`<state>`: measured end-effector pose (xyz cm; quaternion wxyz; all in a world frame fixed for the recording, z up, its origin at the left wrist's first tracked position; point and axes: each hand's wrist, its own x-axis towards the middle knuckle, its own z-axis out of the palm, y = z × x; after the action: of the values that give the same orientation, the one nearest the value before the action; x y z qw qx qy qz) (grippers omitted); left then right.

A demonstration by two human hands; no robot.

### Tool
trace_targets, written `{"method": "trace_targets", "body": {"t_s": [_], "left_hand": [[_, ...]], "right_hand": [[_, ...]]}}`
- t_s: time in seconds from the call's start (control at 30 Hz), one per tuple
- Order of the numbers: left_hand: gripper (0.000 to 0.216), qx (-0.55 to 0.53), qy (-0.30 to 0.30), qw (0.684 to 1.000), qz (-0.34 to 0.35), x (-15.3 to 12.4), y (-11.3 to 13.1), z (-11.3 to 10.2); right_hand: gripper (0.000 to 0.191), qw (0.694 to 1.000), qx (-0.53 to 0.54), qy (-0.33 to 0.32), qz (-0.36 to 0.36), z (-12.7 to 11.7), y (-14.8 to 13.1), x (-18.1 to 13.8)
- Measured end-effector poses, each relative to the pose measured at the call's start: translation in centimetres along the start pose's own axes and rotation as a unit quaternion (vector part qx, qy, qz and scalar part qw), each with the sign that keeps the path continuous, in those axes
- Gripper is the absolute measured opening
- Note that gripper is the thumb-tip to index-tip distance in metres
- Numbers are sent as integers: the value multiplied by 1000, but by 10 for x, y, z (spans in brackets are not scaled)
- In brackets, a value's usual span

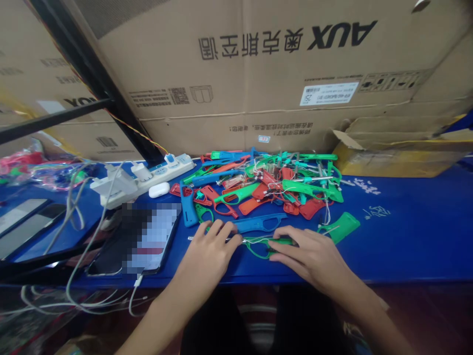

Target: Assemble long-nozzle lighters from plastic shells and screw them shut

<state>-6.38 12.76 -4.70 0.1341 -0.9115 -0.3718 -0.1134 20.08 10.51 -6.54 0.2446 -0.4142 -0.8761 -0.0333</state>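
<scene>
My left hand (pixel 212 249) and my right hand (pixel 308 254) rest on the blue table (pixel 406 236) near its front edge. Both pinch a green plastic handle piece (pixel 264 245) that lies flat between them, with a thin metal pin at its left end under my left fingertips. A blue handle piece (pixel 260 223) lies just behind it. Further back sits a heap of green, red and blue plastic pieces (pixel 266 185) with wire springs among them. One loose green piece (pixel 342 227) lies to the right of my right hand.
A phone (pixel 138 239) lies left of my left hand with a cable plugged in. A white power strip (pixel 144 177) with chargers and a white earbud case (pixel 159 190) sit behind it. Large cardboard boxes (pixel 258 74) wall off the back. Tablets (pixel 25 224) lie far left.
</scene>
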Motion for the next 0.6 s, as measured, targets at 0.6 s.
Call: {"method": "trace_targets", "body": {"t_s": [0.6], "left_hand": [[22, -228, -2, 971, -71, -18, 18, -7]], "right_hand": [[31, 1000, 16, -7, -26, -3, -6, -3]]}}
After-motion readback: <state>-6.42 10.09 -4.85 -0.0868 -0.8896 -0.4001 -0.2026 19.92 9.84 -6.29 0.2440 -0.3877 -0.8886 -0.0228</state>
